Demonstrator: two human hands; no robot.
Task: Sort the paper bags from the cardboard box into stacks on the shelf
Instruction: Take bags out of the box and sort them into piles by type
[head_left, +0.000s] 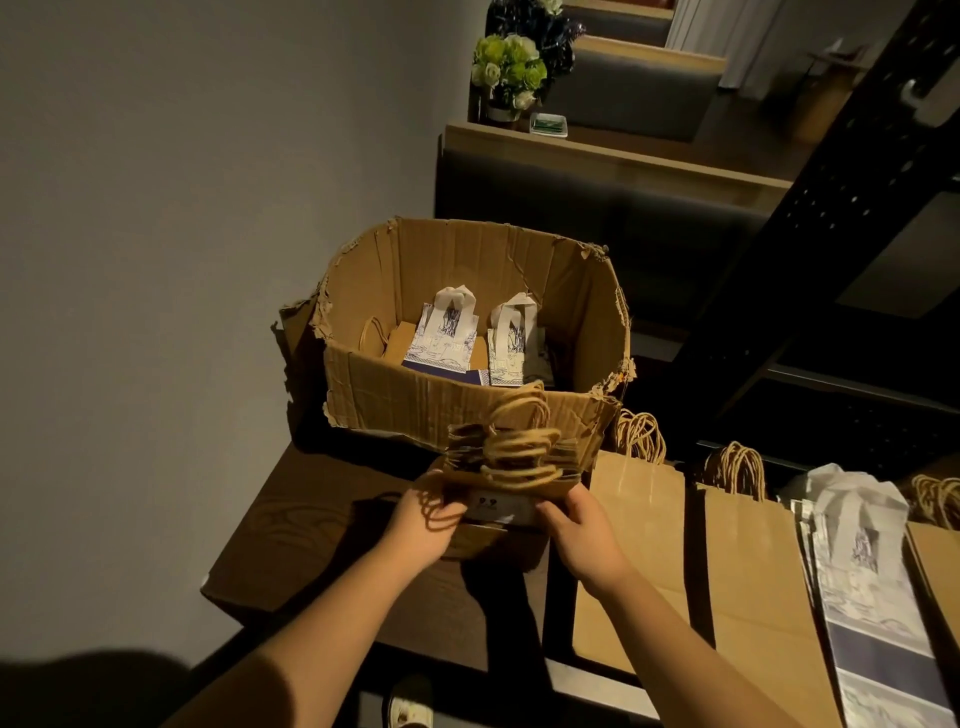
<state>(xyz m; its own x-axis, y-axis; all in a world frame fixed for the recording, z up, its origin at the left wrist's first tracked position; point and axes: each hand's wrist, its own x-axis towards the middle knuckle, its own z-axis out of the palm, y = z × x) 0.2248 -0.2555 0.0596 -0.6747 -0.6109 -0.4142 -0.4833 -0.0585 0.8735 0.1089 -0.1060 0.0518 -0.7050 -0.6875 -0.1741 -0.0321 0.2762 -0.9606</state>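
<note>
Left hand (423, 525) and right hand (582, 525) clasp a bundle of small kraft bags (511, 470) just near of the cardboard box (467, 395), seemingly mid-transfer; next, carry it right to the brown-bag stacks (639, 519).

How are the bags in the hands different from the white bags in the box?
The bundle of brown bags is plain brown with twisted rope handles; the white bags carry blue drawings and flat white handles. The bundle is gripped by the left hand and right hand outside the cardboard box; the white bags lie inside. Both have handles.
</note>
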